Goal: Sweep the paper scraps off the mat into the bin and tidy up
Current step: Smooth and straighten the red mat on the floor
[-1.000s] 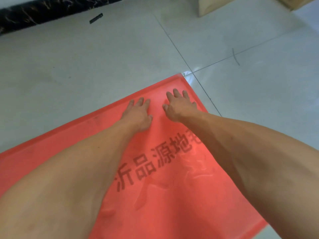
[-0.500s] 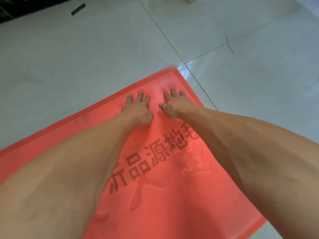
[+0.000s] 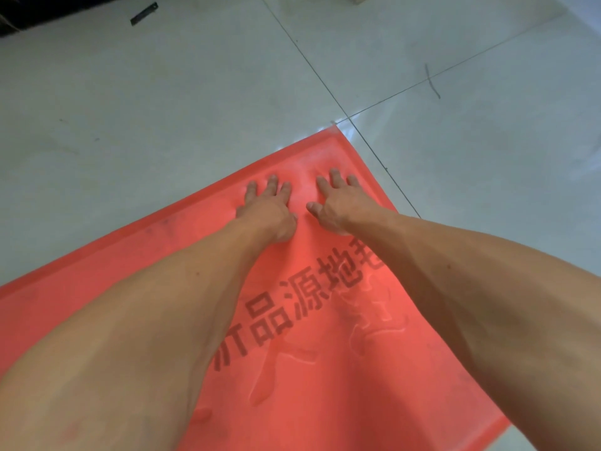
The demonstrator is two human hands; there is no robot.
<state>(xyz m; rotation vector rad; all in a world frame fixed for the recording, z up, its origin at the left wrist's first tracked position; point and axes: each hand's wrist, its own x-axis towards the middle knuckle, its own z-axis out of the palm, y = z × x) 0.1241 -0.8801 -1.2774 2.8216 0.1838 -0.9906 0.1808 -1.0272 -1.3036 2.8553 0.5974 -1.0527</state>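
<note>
A person is kneeling or leaning over a red mat [image 3: 325, 402] lying on a pale tiled floor [image 3: 162, 109], seen from a head camera looking down along both bare forearms. The left hand [image 3: 270, 206] and right hand [image 3: 338, 203] are resting palm-down, side by side but not touching, near the mat's far corner. The fingers of both are straight and slightly spread, pressing flat and gripping nothing. Dark printed characters [image 3: 292, 307] are running across the mat between the arms, and shallow ripples are showing in the material just right of them. No paper scraps are showing on the mat, and the bin is not in view. A small dark strip [image 3: 144, 14] is lying on the floor far off, top left.

Risks from here – the mat is thin and the tiles are looking glossy, so a hard forward push is likely to slide or bunch it rather than flatten it. Any remaining scraps swept past the far edge would be landing on the floor, not in the bin.
</note>
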